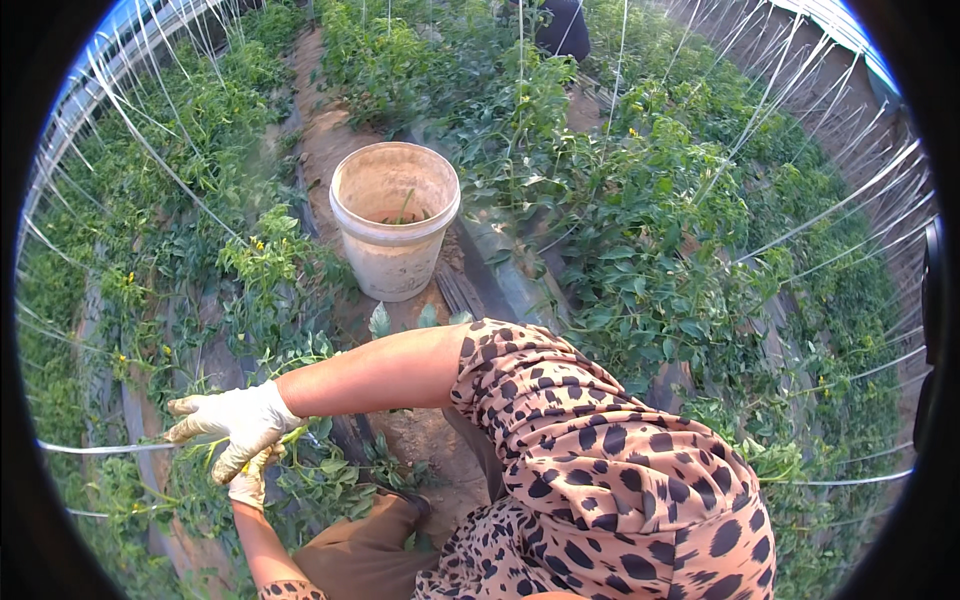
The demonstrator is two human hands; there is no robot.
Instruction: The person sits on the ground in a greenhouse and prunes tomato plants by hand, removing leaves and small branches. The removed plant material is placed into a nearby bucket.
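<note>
My right hand (244, 426), in a white glove stained brown at the fingers, reaches left across my body among the tomato plants. Its fingers spread toward a white string (105, 449), which meets the fingertips; whether they pinch it is unclear. Just below, my gloved left hand (253, 478) has curled fingers close to a green tomato stem (296, 435). The right hand partly covers those fingers, so what they hold is hidden. Leafy shoots (330, 472) surround both hands.
A dirty white plastic bucket (396, 255) with some green plant bits (405, 219) inside stands on the soil path (319, 124). Tomato rows (630, 225) flank it, with hanging strings (787, 75) and dark plastic mulch (487, 262). Another person (562, 30) is among the plants ahead.
</note>
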